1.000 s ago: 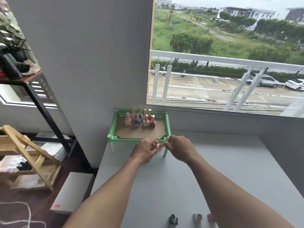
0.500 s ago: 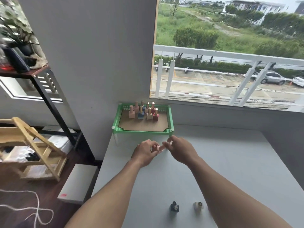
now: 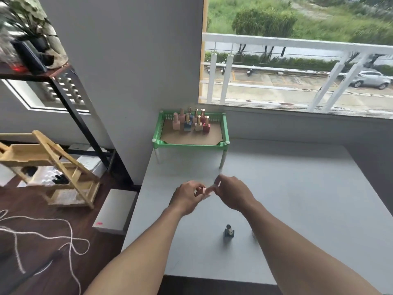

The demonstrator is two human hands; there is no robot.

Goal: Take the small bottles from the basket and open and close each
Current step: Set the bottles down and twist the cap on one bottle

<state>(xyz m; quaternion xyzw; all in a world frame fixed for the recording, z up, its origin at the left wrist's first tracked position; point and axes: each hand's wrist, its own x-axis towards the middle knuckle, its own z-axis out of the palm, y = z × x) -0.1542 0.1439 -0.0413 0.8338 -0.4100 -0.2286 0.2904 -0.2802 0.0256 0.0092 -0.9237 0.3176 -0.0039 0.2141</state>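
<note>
Both hands are meeting over the grey table (image 3: 297, 188), in front of the green basket (image 3: 191, 143). The left hand (image 3: 187, 198) is pinching a small pink bottle (image 3: 205, 191), and its fingers (image 3: 198, 187) are curling around it. The right hand (image 3: 231, 194) is touching the same bottle from the other side, with its fingers (image 3: 215, 186) closing on the top part. The picture is blurry there, so I cannot tell if the cap is on or off.

The basket is standing on white legs at the back of the table, by the wall. A group of little bottles (image 3: 191, 121) is standing upright inside it, pink, blue and red ones with gold caps.

Closer to the person, one dark bottle (image 3: 229, 231) is standing alone on the table, between the two arms.
</note>
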